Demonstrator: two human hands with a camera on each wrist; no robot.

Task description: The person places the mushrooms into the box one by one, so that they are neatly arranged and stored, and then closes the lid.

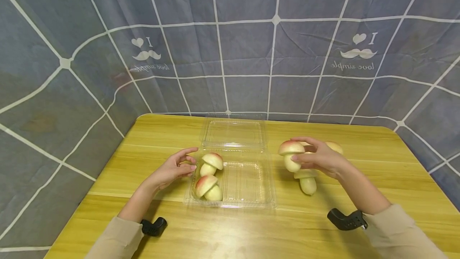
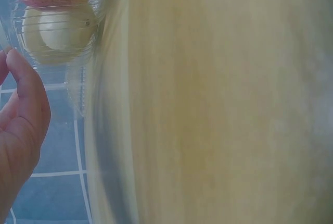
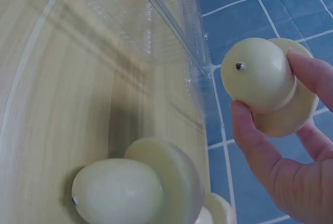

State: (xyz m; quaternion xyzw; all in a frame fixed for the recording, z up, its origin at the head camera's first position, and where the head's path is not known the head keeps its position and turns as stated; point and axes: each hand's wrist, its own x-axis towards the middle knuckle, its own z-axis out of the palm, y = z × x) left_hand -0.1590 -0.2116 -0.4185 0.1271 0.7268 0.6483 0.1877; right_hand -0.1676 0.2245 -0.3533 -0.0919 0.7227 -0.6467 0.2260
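Note:
In the head view my right hand (image 1: 321,157) grips a mushroom model (image 1: 292,155) with a pinkish cap and cream stem, above the table right of the box. The right wrist view shows thumb and fingers around this mushroom (image 3: 257,75), its dark-tipped stem end facing the camera. A second mushroom (image 1: 308,183) lies below that hand. My left hand (image 1: 174,171) is at the left edge of an open clear plastic box (image 1: 248,183), fingers loosely bent, the thumb tip at the rim. Two mushrooms, one behind (image 1: 212,164) and one in front (image 1: 208,188), lie in the box's left side.
The box's clear lid (image 1: 235,131) lies folded back toward the curtain. Behind my right hand another mushroom (image 1: 334,147) is partly hidden. A grey-blue checked curtain (image 1: 248,51) borders the wooden table (image 1: 161,131) at the back and sides.

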